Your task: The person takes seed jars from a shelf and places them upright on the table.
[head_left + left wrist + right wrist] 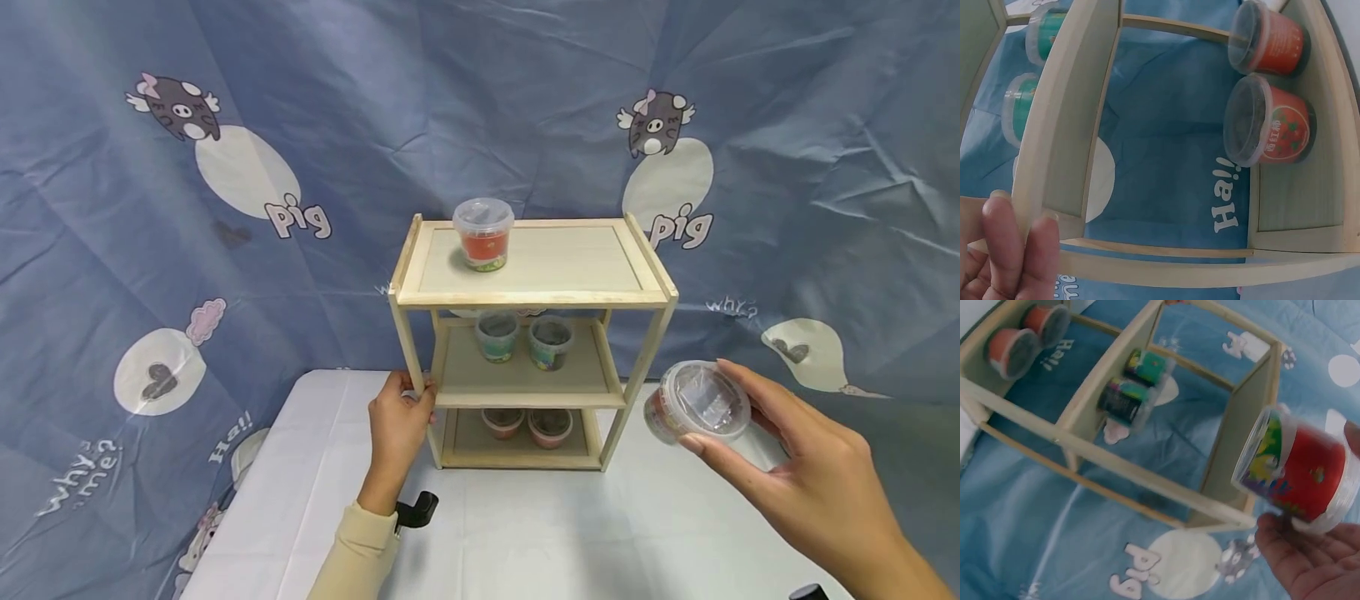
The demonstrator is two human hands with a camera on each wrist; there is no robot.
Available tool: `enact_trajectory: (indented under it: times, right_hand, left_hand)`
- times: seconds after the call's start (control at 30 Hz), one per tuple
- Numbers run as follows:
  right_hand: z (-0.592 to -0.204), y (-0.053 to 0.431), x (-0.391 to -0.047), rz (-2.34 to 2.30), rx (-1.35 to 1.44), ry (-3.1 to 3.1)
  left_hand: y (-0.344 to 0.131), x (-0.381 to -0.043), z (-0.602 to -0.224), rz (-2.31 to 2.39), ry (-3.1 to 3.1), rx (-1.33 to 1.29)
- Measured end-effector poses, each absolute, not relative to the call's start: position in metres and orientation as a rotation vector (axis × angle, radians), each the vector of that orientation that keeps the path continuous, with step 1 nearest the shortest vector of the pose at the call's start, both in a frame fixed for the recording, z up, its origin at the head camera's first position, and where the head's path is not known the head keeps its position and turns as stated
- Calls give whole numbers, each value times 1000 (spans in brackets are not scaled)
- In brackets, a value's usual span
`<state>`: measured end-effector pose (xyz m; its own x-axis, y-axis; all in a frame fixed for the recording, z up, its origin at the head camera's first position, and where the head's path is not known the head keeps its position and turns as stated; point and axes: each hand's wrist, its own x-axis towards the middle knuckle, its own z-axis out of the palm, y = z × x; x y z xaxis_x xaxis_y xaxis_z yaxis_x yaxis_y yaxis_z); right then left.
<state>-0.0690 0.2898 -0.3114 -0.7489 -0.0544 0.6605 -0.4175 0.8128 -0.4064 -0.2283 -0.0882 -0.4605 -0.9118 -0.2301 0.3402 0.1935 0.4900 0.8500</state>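
Note:
My right hand [817, 467] holds a clear lidded plastic tub [1316, 472] with a red label, thumb and fingers on opposite sides, in the air right of a wooden shelf rack [525, 297]. My left hand [401, 421] grips the rack's left post at the middle shelf. On the top shelf, toward the left, stands another red-labelled tub [483, 236]. Two green-labelled tubs [497, 337] sit side by side on the middle shelf. Below, the bottom shelf carries two tubs with red labels [1285, 125].
The rack stands on a white-covered table [510, 533]. Behind it hangs a blue cloth [525, 108] printed with pigs and words. A black wrist device [420, 508] is worn near my left cuff.

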Motion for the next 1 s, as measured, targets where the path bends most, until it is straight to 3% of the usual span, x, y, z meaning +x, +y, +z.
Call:
enact_trajectory:
  times: [0.23,0.63,1.0]
  right_hand:
    - [-337,299,-56,714,308,-2358]
    - [-434,299,-43,784,104,-2379]
    - [-479,304,-31,726,-165,-2439]
  left_hand:
    - [-87,-228,-463,-1421,-2311,23]
    - [-82,-231,-459,-1437,-2301,10]
    - [-84,-228,-459,-1411,-2322,17]
